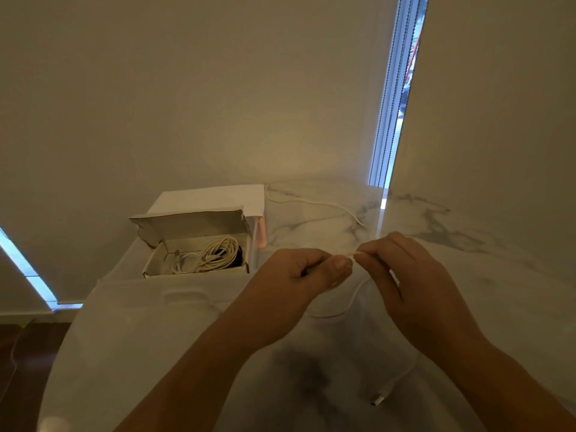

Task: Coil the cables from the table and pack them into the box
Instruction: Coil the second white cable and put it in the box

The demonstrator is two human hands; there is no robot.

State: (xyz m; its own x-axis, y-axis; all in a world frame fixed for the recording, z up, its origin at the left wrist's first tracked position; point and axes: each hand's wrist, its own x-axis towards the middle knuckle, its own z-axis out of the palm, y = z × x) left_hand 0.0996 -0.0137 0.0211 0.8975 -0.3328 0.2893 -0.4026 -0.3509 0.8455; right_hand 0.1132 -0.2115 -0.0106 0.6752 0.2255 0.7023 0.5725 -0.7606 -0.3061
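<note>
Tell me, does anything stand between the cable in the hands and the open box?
Nothing visible does. Both hands, left hand and right hand, pinch the white cable above the table. The box stands open to the left, coiled cables already inside.

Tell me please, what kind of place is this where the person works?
Probably a room in a home. A marble-patterned table stands against plain walls, beside a narrow window with blinds, and dark wood flooring shows at the lower left. An open cardboard box on the table holds coiled cables.
</note>
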